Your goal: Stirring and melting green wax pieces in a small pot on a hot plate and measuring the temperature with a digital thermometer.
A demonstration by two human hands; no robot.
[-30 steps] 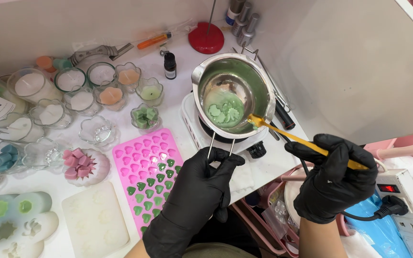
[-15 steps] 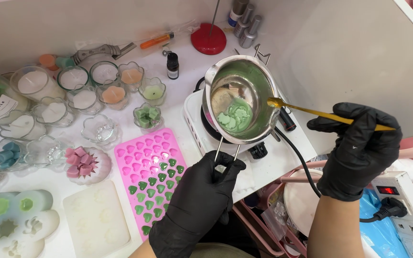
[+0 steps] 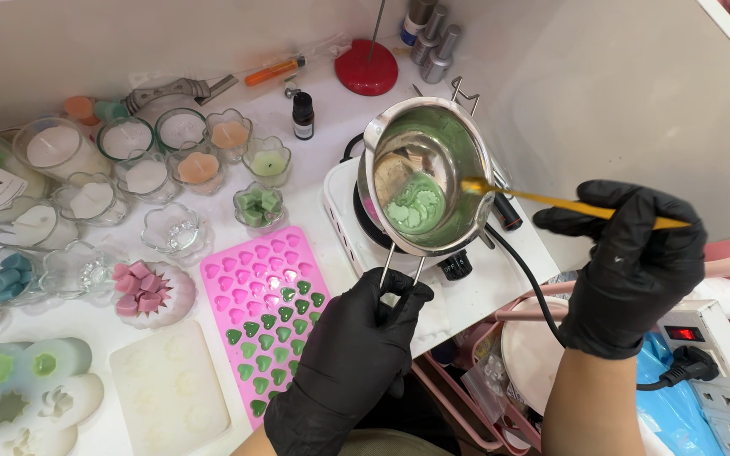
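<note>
My left hand (image 3: 365,333), in a black glove, grips the wire handle of a steel melting pot (image 3: 466,139). The pot is tilted over a small white hot plate (image 3: 344,224) and holds green wax pieces (image 3: 411,207) in a green film. My right hand (image 3: 631,262), also gloved in black, holds a thin yellow spoon (image 3: 551,200). The spoon's tip rests at the pot's right rim.
A pink heart mould (image 3: 268,308), partly filled with green hearts, lies left of my left hand. Glass candle cups (image 3: 128,169), white moulds (image 3: 166,388), a dark dropper bottle (image 3: 302,116) and a red stand (image 3: 367,67) fill the bench. A power strip (image 3: 711,355) sits at the right.
The pot has lifted and tilted more, shifting slightly right. My right hand rose, bringing the spoon out of the pot's inside up to the right rim.
</note>
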